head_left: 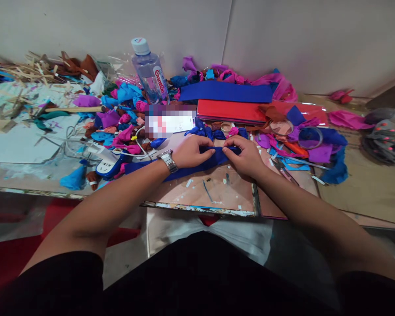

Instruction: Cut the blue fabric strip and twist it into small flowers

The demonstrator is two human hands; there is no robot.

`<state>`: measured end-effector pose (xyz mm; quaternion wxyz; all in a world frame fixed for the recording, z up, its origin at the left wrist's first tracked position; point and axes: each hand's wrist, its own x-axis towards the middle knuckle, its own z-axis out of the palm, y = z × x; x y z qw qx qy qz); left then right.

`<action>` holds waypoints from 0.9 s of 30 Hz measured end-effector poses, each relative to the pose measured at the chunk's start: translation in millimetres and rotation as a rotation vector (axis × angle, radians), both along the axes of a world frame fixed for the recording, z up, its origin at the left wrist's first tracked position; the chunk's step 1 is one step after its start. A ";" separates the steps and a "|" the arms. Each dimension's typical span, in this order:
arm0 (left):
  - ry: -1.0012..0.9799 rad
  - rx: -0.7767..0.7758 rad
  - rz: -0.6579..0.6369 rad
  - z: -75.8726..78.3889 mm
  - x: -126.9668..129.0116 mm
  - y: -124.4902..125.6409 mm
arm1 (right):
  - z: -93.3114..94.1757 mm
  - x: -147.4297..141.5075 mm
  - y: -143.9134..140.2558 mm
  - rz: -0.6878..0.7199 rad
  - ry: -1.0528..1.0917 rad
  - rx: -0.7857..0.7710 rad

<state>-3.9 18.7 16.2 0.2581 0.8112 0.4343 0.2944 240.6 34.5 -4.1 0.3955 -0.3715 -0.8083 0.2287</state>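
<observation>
A long strip of dark blue crepe paper or cloth (187, 172) lies across the table below my hands. My left hand (192, 150), with a metal watch at its wrist, pinches the strip between thumb and forefinger. Close beside it, my right hand (242, 153) pinches the strip's right end, which looks folded over there. Just behind the fingers sit small twisted pieces (200, 128) in blue and pink. A wider blue strip (225, 92) rests on a red stack (232, 110) farther back.
A water bottle (151, 72) stands at the back. A lit phone (171, 122) leans left of centre. A power strip (109, 166) with cables is at the left. Tape rolls (310, 137) and scissors (283, 169) lie at the right. Wood sticks (33, 70) are piled far left.
</observation>
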 end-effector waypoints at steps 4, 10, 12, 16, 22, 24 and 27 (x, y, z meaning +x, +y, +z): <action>-0.010 -0.025 -0.017 -0.4 1.2 -1.4 | 2.0 -0.4 -3.2 0.062 -0.012 0.010; -0.004 -0.068 -0.084 1.1 0.0 -1.0 | 1.3 -1.9 -5.0 0.063 0.009 0.003; 0.013 -0.070 -0.093 0.9 -0.8 -0.1 | 2.3 -1.9 -5.5 0.066 0.019 -0.001; 0.003 -0.078 -0.080 -0.5 -2.0 2.1 | 4.2 -2.4 -6.4 0.093 0.053 0.033; 0.048 -0.094 -0.019 3.3 -3.0 2.6 | 1.6 -3.4 -5.4 0.091 0.105 0.031; 0.087 -0.081 0.004 5.2 -2.8 1.9 | 1.1 -3.4 -5.2 0.081 0.118 0.010; 0.151 -0.042 0.027 6.4 -2.0 0.6 | 1.0 -3.3 -5.0 0.077 0.132 0.002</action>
